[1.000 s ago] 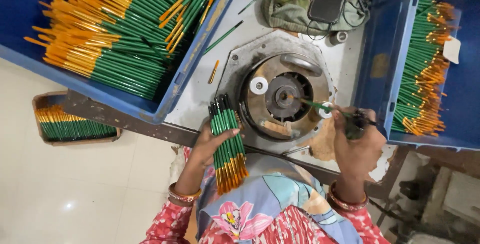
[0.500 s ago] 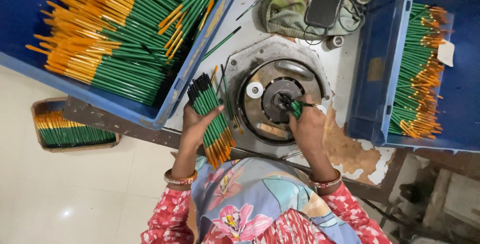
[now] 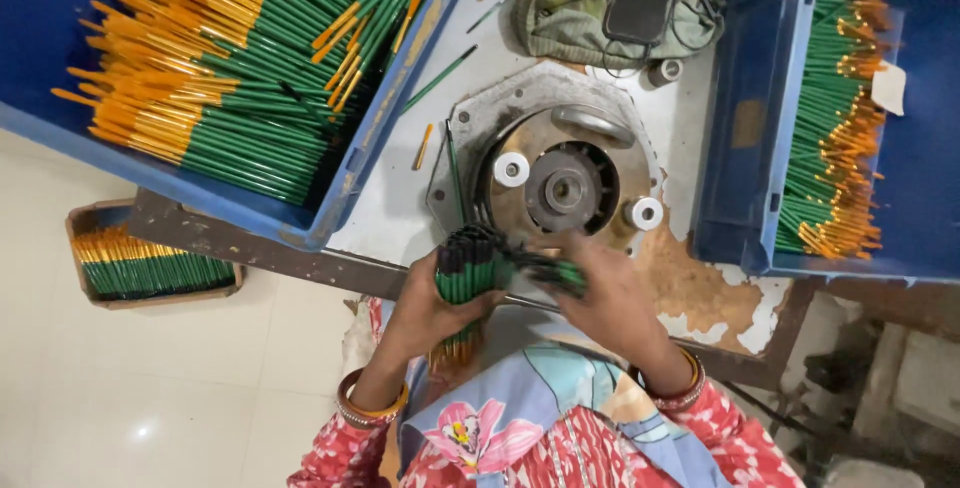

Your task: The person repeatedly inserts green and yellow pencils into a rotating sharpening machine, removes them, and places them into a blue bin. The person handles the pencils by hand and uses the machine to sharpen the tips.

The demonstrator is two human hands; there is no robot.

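My left hand (image 3: 432, 310) grips a thick bundle of green pens (image 3: 468, 266) with orange tips, held upright at the table's near edge. My right hand (image 3: 610, 300) is closed around a few green pens (image 3: 560, 273) that meet the top of the bundle. Just beyond both hands sits a round metal machine (image 3: 562, 188) with a central hub and two white rollers, with nothing in its centre.
A blue crate (image 3: 340, 198) full of green pens stands at the left, and another blue crate (image 3: 745, 128) with pens at the right. A small box of pens (image 3: 150, 266) lies on the floor. A cloth bag (image 3: 575, 8) and loose pens lie behind the machine.
My right hand left the machine's hub and came back to the bundle with pens. My left hand lowered the bundle toward my body and turned it more upright.
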